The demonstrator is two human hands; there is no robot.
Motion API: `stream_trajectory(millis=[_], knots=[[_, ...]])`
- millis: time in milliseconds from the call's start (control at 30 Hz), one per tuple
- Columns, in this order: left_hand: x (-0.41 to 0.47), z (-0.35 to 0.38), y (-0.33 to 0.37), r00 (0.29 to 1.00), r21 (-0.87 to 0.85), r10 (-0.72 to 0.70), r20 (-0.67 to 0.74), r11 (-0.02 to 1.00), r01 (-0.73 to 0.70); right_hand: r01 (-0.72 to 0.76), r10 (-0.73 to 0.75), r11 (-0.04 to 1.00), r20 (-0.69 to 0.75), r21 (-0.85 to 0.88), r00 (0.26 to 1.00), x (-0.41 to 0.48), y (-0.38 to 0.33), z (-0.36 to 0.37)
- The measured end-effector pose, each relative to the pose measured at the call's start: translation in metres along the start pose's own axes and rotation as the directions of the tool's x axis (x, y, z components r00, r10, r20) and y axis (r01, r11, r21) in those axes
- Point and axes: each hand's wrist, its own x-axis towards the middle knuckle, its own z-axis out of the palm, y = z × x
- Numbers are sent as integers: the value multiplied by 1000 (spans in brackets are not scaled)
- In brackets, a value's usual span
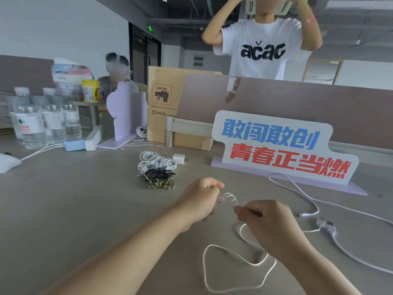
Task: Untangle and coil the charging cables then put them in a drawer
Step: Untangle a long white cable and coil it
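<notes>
My left hand (200, 199) and right hand (262, 220) are side by side above the near counter (85, 199), gripping a cable (229, 198) between them. Its slack lies on the counter under my right forearm. Beyond my left hand lies a pile of coiled cables (157, 169), with a charger plug (178, 159) just beside it on the right. A loose cable (314, 203) lies right of my right hand, in front of the sign (280, 147). Boxes (163, 107) stand behind the pile, and bottles (42, 120) stand far left.

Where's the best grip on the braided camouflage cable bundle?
Probably pinch the braided cable bundle across its middle, coming from above on the near side. It lies flat, nearest the person, with the black coiled cable close behind.
</notes>
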Motion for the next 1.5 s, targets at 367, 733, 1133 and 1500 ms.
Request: stream_trajectory(millis=[367, 733, 1133, 1500], knots=[[9, -20, 7, 916, -841, -243, 319, 374, 391, 106, -98, 993, 161, -43, 982, -5, -10, 1], [-9, 15, -1, 975, 2, 18, 220, 1000, -19, 576, -666, 717, -141, -394, 733, 3, -1, -20], [-21, 12, 22, 974, -440, 78, 213, 898, 25, -175, 161, 956, 81, 233, 984, 1, -7, -21], [-10, 8, 9, 988, -236, 81, 130, 971, -49, -97, 97, 933, 17, 347, 995, -7, -22, -15]])
